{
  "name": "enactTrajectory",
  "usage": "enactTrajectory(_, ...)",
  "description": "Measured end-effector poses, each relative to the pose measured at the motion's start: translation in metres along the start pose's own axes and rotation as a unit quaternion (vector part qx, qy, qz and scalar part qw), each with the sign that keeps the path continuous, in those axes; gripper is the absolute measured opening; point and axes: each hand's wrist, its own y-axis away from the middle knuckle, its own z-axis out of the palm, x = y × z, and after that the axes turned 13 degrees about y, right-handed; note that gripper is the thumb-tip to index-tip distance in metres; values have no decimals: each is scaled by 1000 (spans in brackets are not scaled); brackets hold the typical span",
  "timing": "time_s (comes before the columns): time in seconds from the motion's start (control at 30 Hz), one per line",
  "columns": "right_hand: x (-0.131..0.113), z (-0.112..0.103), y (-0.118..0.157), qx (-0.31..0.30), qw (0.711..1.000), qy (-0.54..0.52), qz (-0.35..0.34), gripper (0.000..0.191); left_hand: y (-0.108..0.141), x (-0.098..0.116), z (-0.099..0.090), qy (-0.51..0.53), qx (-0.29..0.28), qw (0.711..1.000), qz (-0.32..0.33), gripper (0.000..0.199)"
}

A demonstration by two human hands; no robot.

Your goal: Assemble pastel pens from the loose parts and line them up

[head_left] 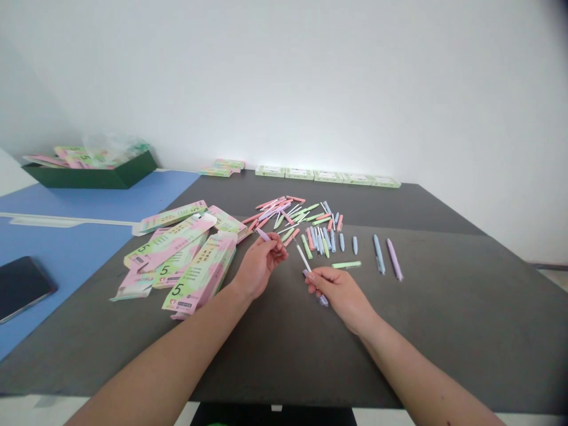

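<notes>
While the left hand [260, 266] and right hand [339, 294] hovered close together, each pinched a pen.
Left fingertips [284, 255] pressed on a lilac pen [262, 234]; right fingertips [309, 277] on a white pen [303, 257].

Left hand [258, 267] and right hand [341, 297] bare, forearms [168, 361] too.

Hands [258, 267] holding pastel pens [303, 257], gray table [444, 307]

A plain white wall [284, 83] rises behind everything, softly and evenly lit. A dark grey table [444, 313] stands against a blue tabletop [84, 201], with pale flooring [550, 278] beyond.
</notes>
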Motion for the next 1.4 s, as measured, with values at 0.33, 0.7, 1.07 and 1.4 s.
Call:
enactTrajectory(0.33, -4, 3, 4, -44, 999, -5, -15, 29, 9, 2, 7, -118, -50, 992, 19, 21)
enactTrajectory(0.7, -8, -4, 9, 67, 997, -35, -34, 28, 11, 10, 9, -210, -61, 973, 79, 22)
enactTrajectory(1.07, -3, 0, 4, 129, 967, -195, -99, 21, 23, 4, 18, -352, -147, 924, -12, 28)
enactTrajectory(1.4, -8, 4, 14, -12, 945, -320, -63, 17, 27, 4, 20, -299, -241, 904, -188, 32)
